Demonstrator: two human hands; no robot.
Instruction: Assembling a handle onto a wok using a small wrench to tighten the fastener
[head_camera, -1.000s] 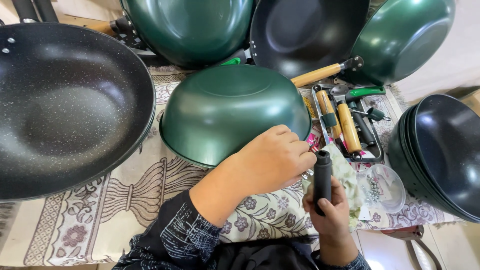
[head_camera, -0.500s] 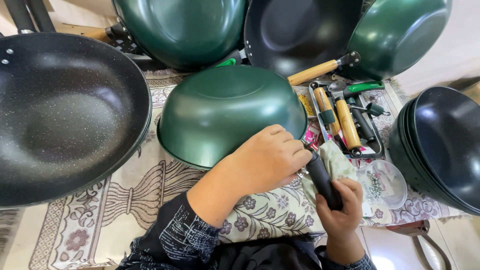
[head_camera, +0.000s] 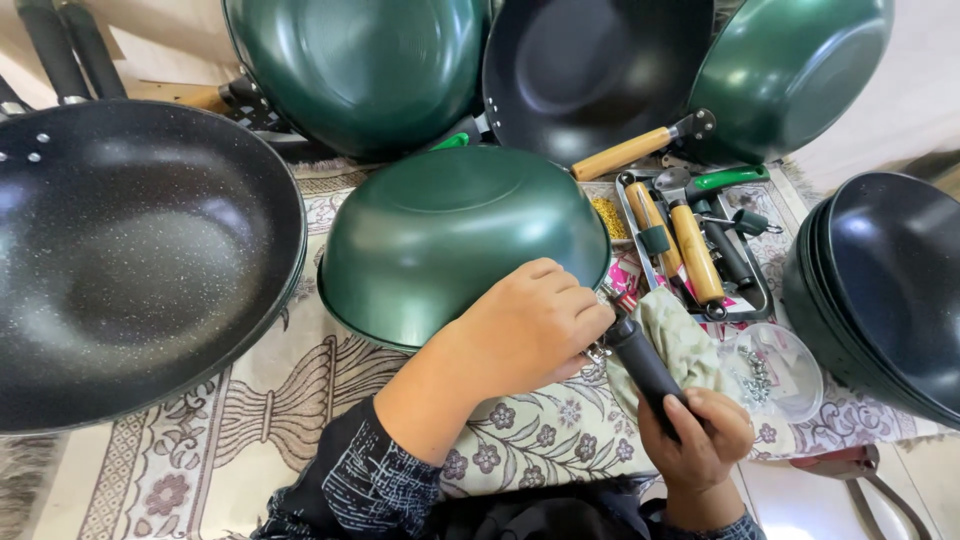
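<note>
We see the left hand (head_camera: 525, 325) resting on the rim of an inverted green wok (head_camera: 450, 235), at the 4 o'clock edge of that wok. Its fingers are curled closed and pressed against the small metal bracket (head_camera: 600, 350) where the rim meets the handle. The right hand (head_camera: 700, 440) sits at 5 o'clock in the view, fingers wrapped tight around the lower end of a black handle (head_camera: 640, 360). The handle slopes up toward 11 o'clock, and its upper end touches the bracket just beside the left fingertips.

The green wok lies upside down at the centre of a patterned cloth (head_camera: 240, 440). At 9 o'clock we note a large black speckled wok (head_camera: 140, 260), open side up. At 12 o'clock, more green and black woks (head_camera: 590, 70) lean together. At 3 o'clock stands a stack of dark pans (head_camera: 890, 290). Between that stack and the green wok lies a metal tray (head_camera: 745, 300) holding wooden-handled tools (head_camera: 695, 255). A clear plastic dish (head_camera: 775, 365) with small screws sits just beside the right hand, at 4 o'clock.
</note>
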